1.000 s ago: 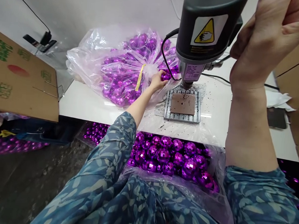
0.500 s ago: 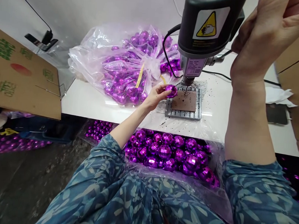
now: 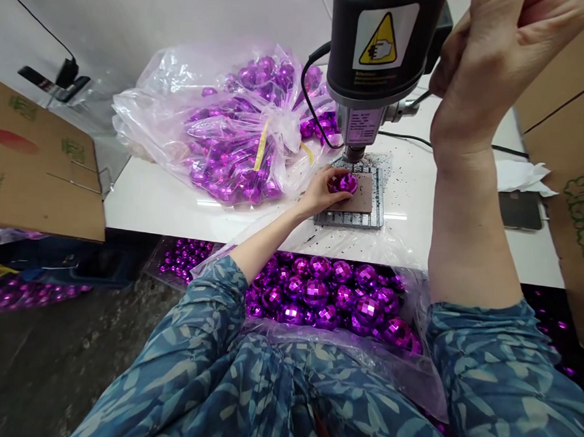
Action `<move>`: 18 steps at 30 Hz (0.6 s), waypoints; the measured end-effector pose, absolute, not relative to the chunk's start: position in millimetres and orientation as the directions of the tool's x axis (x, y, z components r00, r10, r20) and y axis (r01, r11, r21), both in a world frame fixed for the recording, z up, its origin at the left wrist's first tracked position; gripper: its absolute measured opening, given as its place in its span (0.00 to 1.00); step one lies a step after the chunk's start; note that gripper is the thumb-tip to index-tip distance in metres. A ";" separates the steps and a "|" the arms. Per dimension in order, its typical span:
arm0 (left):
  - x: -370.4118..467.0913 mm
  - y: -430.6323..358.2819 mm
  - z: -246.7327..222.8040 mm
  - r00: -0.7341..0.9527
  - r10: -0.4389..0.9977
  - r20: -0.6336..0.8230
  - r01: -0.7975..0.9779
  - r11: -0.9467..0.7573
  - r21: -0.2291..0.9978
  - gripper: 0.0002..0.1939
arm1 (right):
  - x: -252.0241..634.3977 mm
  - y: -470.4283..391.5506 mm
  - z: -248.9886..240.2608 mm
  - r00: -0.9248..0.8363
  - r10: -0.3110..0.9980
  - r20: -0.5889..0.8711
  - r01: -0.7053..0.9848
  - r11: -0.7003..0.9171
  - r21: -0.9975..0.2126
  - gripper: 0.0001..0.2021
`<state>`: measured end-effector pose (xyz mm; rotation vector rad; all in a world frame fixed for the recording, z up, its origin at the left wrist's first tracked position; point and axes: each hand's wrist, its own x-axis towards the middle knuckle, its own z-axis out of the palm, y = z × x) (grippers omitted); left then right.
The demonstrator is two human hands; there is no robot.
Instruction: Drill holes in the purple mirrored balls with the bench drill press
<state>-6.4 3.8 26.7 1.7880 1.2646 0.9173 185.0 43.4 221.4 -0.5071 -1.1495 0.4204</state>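
Between the fingers of my left hand [image 3: 323, 193] is a shiny purple mirrored ball [image 3: 345, 183], held over the brown board [image 3: 364, 195] on the metal base plate [image 3: 377, 206]. Directly above the ball is the bit end of a small drill press [image 3: 358, 121] with a black motor housing. My right hand [image 3: 501, 60] is raised at the upper right, its fingers wrapped round the press's lever handle [image 3: 424, 97], of which only a short length shows. Dark shavings are scattered around the base plate.
A clear plastic bag [image 3: 150, 113] of purple balls lies on the white table [image 3: 146, 201] at the left. Below the table edge, more mirrored balls [image 3: 316, 291] fill a plastic-lined container. A phone [image 3: 521, 211] lies at the right, cardboard boxes [image 3: 40, 166] at the sides.
My left hand has carried the purple ball from the left edge of the base plate to under the drill bit. My right hand stays on the lever. The whole view has shifted slightly.
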 end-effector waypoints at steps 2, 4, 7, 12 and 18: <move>0.0 1.3 25.0 0.234 0.962 0.140 0.424 -0.231 0.876 0.32 | 184.9 42.4 221.1 0.355 0.557 0.751 -0.065 0.816 -0.574 0.27; 4.7 -0.9 21.0 0.211 0.969 0.130 0.404 -0.207 0.891 0.32 | 184.5 42.2 220.5 0.361 0.565 0.742 -0.039 0.804 -0.593 0.27; 7.6 -2.5 15.6 0.204 0.965 0.164 0.401 -0.235 0.886 0.30 | 183.9 40.5 221.2 0.376 0.566 0.734 -0.005 0.793 -0.609 0.27; 8.2 -0.2 13.3 0.247 0.956 0.157 0.364 -0.242 0.899 0.29 | 184.8 35.6 223.5 0.309 0.586 0.750 0.000 0.788 -0.616 0.24; 4.9 -2.6 11.6 0.277 0.954 0.118 0.304 -0.203 0.931 0.32 | 185.3 36.7 212.8 0.365 0.498 0.787 0.092 0.821 -0.563 0.30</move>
